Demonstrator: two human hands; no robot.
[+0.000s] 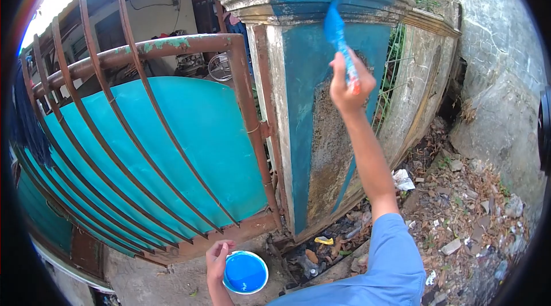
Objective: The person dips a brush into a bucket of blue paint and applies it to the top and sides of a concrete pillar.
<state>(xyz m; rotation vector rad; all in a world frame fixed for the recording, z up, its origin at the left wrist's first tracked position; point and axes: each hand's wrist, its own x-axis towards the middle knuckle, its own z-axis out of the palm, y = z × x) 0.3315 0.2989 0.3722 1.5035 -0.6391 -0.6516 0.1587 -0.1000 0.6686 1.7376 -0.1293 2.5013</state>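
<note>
My right hand (349, 83) is raised and gripping a paintbrush (338, 36) whose blue-loaded bristles point up against the upper face of a concrete gate pillar (310, 134). The pillar is partly coated blue, with a bare grey patch below the hand. My left hand (217, 257) is low, holding the rim of a small white bowl of blue paint (245, 272) near the ground.
A rusty metal gate (143, 151) with a teal panel stands left of the pillar. A low wall (419, 76) runs right of it. A rough stone wall (499, 76) is at the far right. Rubble, dry leaves and litter (459, 214) cover the ground.
</note>
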